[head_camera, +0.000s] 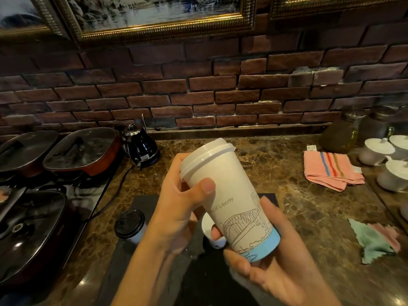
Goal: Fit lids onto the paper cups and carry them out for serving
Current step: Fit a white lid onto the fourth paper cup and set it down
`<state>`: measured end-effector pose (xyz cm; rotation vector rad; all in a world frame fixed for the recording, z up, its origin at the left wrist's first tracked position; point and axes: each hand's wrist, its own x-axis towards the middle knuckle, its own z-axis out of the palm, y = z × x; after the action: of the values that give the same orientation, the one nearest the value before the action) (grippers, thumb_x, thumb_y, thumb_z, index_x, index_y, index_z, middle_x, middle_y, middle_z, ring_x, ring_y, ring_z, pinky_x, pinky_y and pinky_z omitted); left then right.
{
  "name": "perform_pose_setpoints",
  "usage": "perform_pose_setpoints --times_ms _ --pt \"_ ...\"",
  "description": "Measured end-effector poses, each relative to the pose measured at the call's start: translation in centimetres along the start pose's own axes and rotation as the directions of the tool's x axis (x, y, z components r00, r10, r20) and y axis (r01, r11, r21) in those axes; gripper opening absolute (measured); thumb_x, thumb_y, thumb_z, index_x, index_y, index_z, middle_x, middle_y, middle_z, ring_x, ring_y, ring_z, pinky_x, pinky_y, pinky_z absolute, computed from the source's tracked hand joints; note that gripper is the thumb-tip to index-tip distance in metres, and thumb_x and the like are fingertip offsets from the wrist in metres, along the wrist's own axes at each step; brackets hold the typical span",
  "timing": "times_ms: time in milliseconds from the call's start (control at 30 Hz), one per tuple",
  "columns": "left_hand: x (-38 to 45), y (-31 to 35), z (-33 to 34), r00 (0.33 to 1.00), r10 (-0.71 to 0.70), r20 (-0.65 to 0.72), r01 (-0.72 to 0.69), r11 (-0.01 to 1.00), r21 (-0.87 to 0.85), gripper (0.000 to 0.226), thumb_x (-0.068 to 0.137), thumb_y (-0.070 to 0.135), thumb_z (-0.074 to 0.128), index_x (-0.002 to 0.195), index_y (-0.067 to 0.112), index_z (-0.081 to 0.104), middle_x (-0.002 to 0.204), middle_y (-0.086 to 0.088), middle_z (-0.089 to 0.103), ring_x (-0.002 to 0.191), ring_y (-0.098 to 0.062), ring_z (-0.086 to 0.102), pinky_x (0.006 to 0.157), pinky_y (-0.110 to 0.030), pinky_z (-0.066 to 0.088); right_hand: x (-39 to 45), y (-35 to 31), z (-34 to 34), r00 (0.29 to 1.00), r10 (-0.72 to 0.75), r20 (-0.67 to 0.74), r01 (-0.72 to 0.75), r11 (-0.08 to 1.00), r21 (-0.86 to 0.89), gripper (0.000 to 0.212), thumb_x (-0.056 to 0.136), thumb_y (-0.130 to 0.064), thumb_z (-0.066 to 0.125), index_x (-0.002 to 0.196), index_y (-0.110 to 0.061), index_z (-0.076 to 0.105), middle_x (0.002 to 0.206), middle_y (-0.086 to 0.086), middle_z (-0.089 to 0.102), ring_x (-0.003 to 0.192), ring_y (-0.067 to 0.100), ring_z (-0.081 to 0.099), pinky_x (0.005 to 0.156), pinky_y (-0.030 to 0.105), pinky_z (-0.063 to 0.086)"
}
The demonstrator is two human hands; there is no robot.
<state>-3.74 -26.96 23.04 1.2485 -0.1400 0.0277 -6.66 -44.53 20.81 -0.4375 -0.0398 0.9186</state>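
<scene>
White paper cup (pixel 229 195) with translucent lid (pixel 206 154) tilted above counter (pixel 287 206); left hand (pixel 176 204) fingers curled round its top, right hand (pixel 271 261) gripping blue base.

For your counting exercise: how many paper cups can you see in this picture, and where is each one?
3. A white-lidded cup held tilted in both hands; a black-lidded cup standing on the dark mat at left; an unlidded cup partly hidden behind the held one. Others may be hidden.

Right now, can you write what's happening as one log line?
step: lid fitting | left hand: grips cup top | right hand: holds cup base | paper cup: tilted, white lid on
</scene>
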Motion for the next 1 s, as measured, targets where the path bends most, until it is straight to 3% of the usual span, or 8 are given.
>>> perform_pose_setpoints --times_ms 133,300,533,633,700,800,867,1000 --pt "0.03 -0.07 0.17 0.998 0.013 -0.064 -0.012 1.000 0.004 0.056 0.061 0.031 0.089 0.110 0.024 0.064 0.102 -0.003 0.073 0.095 -0.023 0.072 0.071 -0.039 0.061 0.31 -0.23 0.09 0.972 -0.169 -0.163 0.122 0.957 -0.265 0.058 0.061 -0.055 0.086 0.110 -0.024 0.074 0.097 0.018 0.072 0.059 0.029 0.067 0.043 0.029 0.053" --pt "0.05 -0.25 0.38 0.994 0.044 -0.095 -0.039 0.998 0.059 0.046 0.064 0.025 0.085 0.104 0.024 0.064 0.094 0.002 0.073 0.089 -0.019 0.074 0.065 -0.028 0.059 0.30 -0.38 -0.09 0.745 -0.660 -0.098 0.114 0.271 -0.956 0.064 0.065 -0.061 0.073 0.123 -0.050 0.047 0.108 -0.029 0.061 0.097 -0.001 0.066 0.057 0.020 0.058" --pt "0.11 -0.33 0.13 0.999 0.012 -0.042 -0.012 1.000 -0.015 0.065 0.057 0.045 0.092 0.112 0.022 0.065 0.104 -0.007 0.073 0.096 -0.025 0.072 0.072 -0.036 0.059 -0.02 0.14 0.38 0.991 -0.087 -0.099 0.071 0.985 -0.157 0.066 0.064 -0.052 0.086 0.118 -0.016 0.071 0.094 0.022 0.070 0.055 0.026 0.062 0.041 0.025 0.047" --pt "0.00 -0.48 0.26 0.997 0.021 -0.075 -0.022 1.000 -0.007 0.062 0.059 0.041 0.092 0.111 0.022 0.064 0.104 -0.008 0.073 0.095 -0.026 0.073 0.071 -0.036 0.059 0.12 0.18 -0.03 0.993 -0.052 -0.108 0.047 0.998 -0.051 0.064 0.063 -0.052 0.086 0.116 -0.016 0.073 0.095 0.024 0.070 0.056 0.028 0.064 0.042 0.027 0.050" --pt "0.02 -0.50 0.30 0.992 0.042 -0.115 -0.039 0.999 0.034 0.053 0.063 0.032 0.089 0.108 0.023 0.065 0.100 -0.004 0.074 0.092 -0.022 0.074 0.068 -0.031 0.059 0.23 -0.08 0.06 0.948 -0.224 -0.227 0.131 0.923 -0.362 0.052 0.067 -0.056 0.079 0.111 -0.030 0.071 0.098 0.014 0.073 0.062 0.027 0.069 0.045 0.029 0.054" --pt "0.06 -0.63 0.50 0.983 0.076 -0.168 -0.052 0.989 0.140 0.046 0.061 0.030 0.088 0.101 0.028 0.066 0.099 -0.003 0.074 0.093 -0.023 0.074 0.067 -0.031 0.060 0.36 -0.21 0.07 0.780 -0.598 -0.185 0.070 0.377 -0.924 0.057 0.063 -0.064 0.074 0.116 -0.058 0.052 0.109 -0.026 0.063 0.092 0.001 0.068 0.061 0.023 0.060" --pt "-0.04 -0.59 0.77 0.981 0.073 -0.179 -0.043 0.985 0.169 0.050 0.058 0.036 0.091 0.100 0.028 0.066 0.100 -0.005 0.073 0.095 -0.026 0.073 0.069 -0.037 0.061 0.25 -0.11 -0.03 0.748 -0.655 -0.103 0.076 0.239 -0.968 0.065 0.063 -0.065 0.073 0.120 -0.060 0.044 0.111 -0.037 0.056 0.098 -0.008 0.062 0.063 0.017 0.058" --pt "-0.29 -0.39 0.91 0.995 0.013 -0.101 -0.007 0.999 0.054 0.067 0.051 0.048 0.093 0.107 0.022 0.065 0.102 -0.006 0.072 0.096 -0.025 0.072 0.070 -0.036 0.060 -0.57 -0.16 0.08 0.849 -0.515 -0.117 0.210 0.533 -0.820 0.051 0.071 -0.056 0.075 0.119 -0.049 0.057 0.108 -0.011 0.071 0.078 0.016 0.074 0.051 0.022 0.056"
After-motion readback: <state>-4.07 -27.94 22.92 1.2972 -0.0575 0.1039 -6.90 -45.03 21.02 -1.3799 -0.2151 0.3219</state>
